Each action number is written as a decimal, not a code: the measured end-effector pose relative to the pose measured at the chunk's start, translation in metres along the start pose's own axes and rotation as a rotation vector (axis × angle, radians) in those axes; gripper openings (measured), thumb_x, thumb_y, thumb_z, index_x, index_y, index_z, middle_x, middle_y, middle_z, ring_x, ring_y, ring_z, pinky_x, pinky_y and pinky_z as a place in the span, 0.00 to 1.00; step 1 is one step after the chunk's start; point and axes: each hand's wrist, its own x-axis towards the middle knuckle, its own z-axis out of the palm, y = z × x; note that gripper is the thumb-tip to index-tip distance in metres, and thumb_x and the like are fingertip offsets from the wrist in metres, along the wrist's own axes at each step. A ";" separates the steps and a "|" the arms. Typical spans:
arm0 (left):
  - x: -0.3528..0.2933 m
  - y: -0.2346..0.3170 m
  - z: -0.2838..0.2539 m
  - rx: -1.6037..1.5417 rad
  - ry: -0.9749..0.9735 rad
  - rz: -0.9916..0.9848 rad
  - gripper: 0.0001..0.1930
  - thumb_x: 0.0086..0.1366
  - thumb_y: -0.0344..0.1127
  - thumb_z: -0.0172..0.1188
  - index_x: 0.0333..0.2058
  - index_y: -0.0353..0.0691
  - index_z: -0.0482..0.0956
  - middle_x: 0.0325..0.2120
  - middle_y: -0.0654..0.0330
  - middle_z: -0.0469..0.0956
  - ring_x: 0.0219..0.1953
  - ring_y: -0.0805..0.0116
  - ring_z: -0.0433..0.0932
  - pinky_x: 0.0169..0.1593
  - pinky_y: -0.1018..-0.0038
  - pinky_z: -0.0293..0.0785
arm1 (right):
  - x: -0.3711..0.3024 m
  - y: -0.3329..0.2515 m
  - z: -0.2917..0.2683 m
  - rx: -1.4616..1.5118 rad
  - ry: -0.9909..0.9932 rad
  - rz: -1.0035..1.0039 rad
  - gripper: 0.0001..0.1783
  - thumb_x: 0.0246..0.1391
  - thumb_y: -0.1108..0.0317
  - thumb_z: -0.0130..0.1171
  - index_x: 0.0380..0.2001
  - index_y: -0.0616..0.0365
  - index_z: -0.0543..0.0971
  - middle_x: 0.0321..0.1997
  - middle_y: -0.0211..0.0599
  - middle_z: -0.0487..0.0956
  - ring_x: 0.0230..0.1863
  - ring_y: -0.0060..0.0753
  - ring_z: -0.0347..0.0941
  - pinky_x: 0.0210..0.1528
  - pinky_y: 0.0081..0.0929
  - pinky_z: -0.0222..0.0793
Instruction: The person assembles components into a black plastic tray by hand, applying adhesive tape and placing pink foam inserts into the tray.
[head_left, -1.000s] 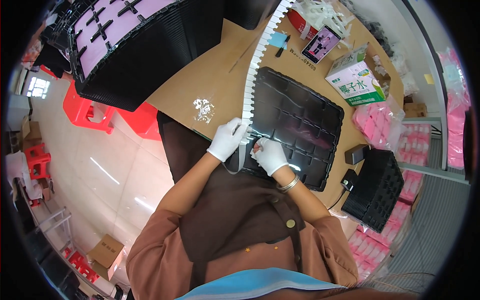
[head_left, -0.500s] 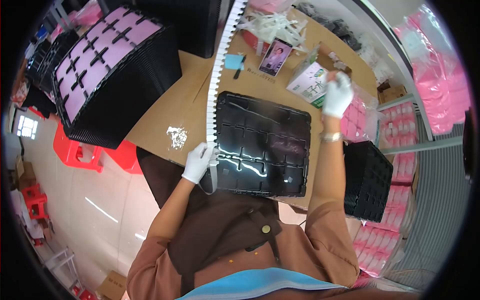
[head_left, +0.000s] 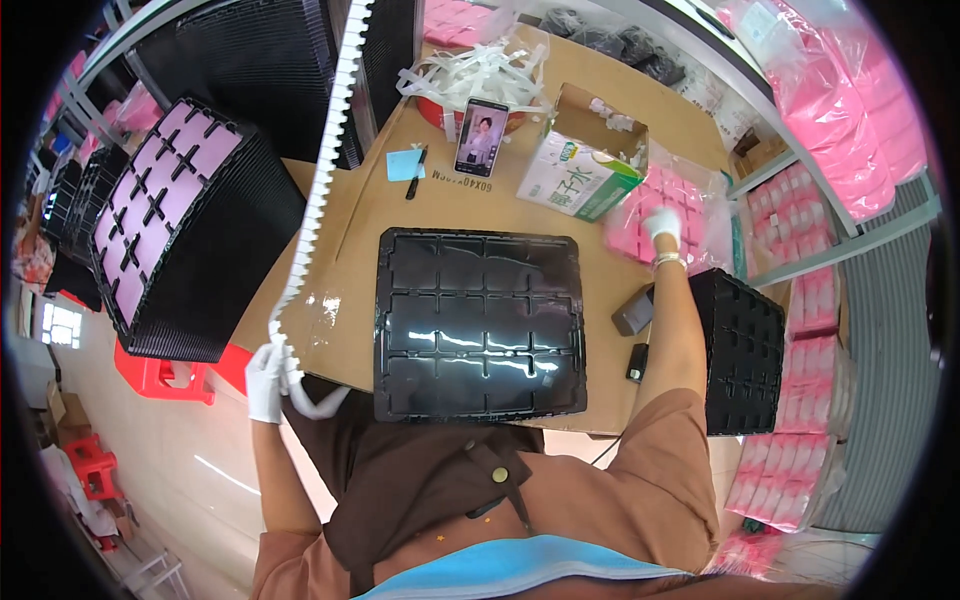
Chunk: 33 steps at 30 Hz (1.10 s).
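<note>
My left hand (head_left: 266, 382), in a white glove, is closed on the lower part of a long white toothed strip (head_left: 322, 185). The strip runs up past the table's left side, and a loose white end curls below the hand. My gloved right hand (head_left: 662, 228) is over a stack of pink divided sheets (head_left: 637, 232) in clear plastic at the table's right; its fingers are too small and blurred to read. Flat in front of me lies a black plastic tray (head_left: 480, 325) with shallow ridged sections and a glossy surface.
A phone (head_left: 482, 138) leans on a red bowl of white strips (head_left: 470, 75). An open carton (head_left: 583, 165), a black-handled knife (head_left: 415, 172) and a blue paper pad (head_left: 402, 164) share the table. Black tray stacks stand left (head_left: 215, 240) and right (head_left: 740, 355).
My left hand has moved left with the strip, away from the tray. My right hand has left the carton and come down onto the pink stack. The view has shifted.
</note>
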 end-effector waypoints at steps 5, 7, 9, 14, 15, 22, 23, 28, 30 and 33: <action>-0.020 0.029 0.006 0.929 0.564 0.512 0.15 0.63 0.35 0.52 0.45 0.33 0.71 0.35 0.57 0.74 0.32 0.73 0.72 0.35 0.76 0.71 | -0.040 -0.020 0.032 0.410 0.076 0.251 0.14 0.40 0.70 0.58 0.35 0.53 0.81 0.36 0.48 0.78 0.40 0.46 0.76 0.43 0.35 0.69; -0.031 0.041 0.030 0.809 0.492 0.535 0.17 0.63 0.35 0.51 0.48 0.33 0.69 0.40 0.53 0.72 0.35 0.70 0.71 0.39 0.73 0.70 | -0.037 -0.008 0.049 0.413 0.209 0.295 0.12 0.41 0.73 0.57 0.33 0.56 0.81 0.32 0.47 0.80 0.34 0.41 0.77 0.39 0.31 0.70; -0.030 0.043 0.064 0.671 0.314 0.801 0.16 0.64 0.36 0.50 0.48 0.34 0.70 0.36 0.54 0.73 0.29 0.72 0.72 0.34 0.75 0.71 | -0.028 0.027 0.065 0.791 0.335 0.354 0.10 0.42 0.73 0.59 0.32 0.60 0.80 0.28 0.46 0.80 0.28 0.33 0.75 0.35 0.28 0.69; -0.042 0.034 0.140 -0.093 -0.760 -0.077 0.18 0.65 0.40 0.48 0.49 0.33 0.67 0.36 0.54 0.76 0.26 0.74 0.74 0.29 0.81 0.72 | -0.077 0.012 -0.006 1.294 0.569 0.479 0.08 0.51 0.69 0.57 0.31 0.62 0.79 0.22 0.26 0.74 0.23 0.18 0.64 0.28 0.19 0.62; -0.052 0.031 0.161 -0.127 -0.915 -0.029 0.22 0.65 0.41 0.47 0.52 0.33 0.64 0.41 0.52 0.75 0.31 0.72 0.76 0.33 0.79 0.74 | -0.101 -0.005 -0.029 1.256 0.559 0.347 0.07 0.52 0.69 0.57 0.30 0.62 0.79 0.22 0.24 0.72 0.23 0.16 0.62 0.27 0.18 0.61; -0.036 0.031 0.287 -0.824 -1.335 -0.874 0.51 0.56 0.74 0.32 0.59 0.26 0.52 0.59 0.45 0.57 0.62 0.54 0.56 0.64 0.59 0.48 | -0.275 -0.138 -0.112 0.973 -0.046 -0.326 0.04 0.42 0.72 0.56 0.25 0.60 0.75 0.23 0.42 0.74 0.28 0.41 0.72 0.33 0.31 0.67; -0.030 0.039 0.290 -0.758 -1.269 -0.943 0.44 0.58 0.69 0.40 0.56 0.32 0.60 0.53 0.48 0.66 0.55 0.58 0.66 0.57 0.63 0.61 | -0.286 -0.148 -0.103 0.979 -0.125 -0.408 0.05 0.42 0.72 0.56 0.25 0.61 0.75 0.24 0.43 0.75 0.29 0.44 0.72 0.34 0.33 0.67; -0.021 0.042 0.262 -0.374 -0.802 -0.563 0.11 0.58 0.39 0.60 0.37 0.41 0.75 0.32 0.62 0.78 0.32 0.69 0.78 0.35 0.71 0.76 | -0.295 -0.140 -0.086 1.205 -0.250 -0.359 0.05 0.42 0.75 0.54 0.27 0.61 0.75 0.27 0.40 0.76 0.32 0.38 0.74 0.35 0.33 0.68; -0.009 0.041 0.236 -0.228 -0.706 -0.462 0.11 0.58 0.40 0.59 0.37 0.42 0.75 0.30 0.63 0.78 0.31 0.71 0.78 0.33 0.74 0.75 | -0.276 -0.113 -0.080 1.019 0.042 0.130 0.11 0.50 0.71 0.53 0.37 0.61 0.75 0.29 0.35 0.77 0.30 0.27 0.73 0.34 0.27 0.69; 0.006 0.035 0.209 -0.037 -0.553 -0.350 0.11 0.59 0.40 0.59 0.37 0.41 0.75 0.29 0.62 0.78 0.30 0.73 0.77 0.32 0.74 0.74 | -0.256 -0.069 -0.030 1.110 0.091 0.269 0.21 0.53 0.70 0.55 0.49 0.68 0.68 0.35 0.38 0.78 0.31 0.20 0.70 0.31 0.16 0.67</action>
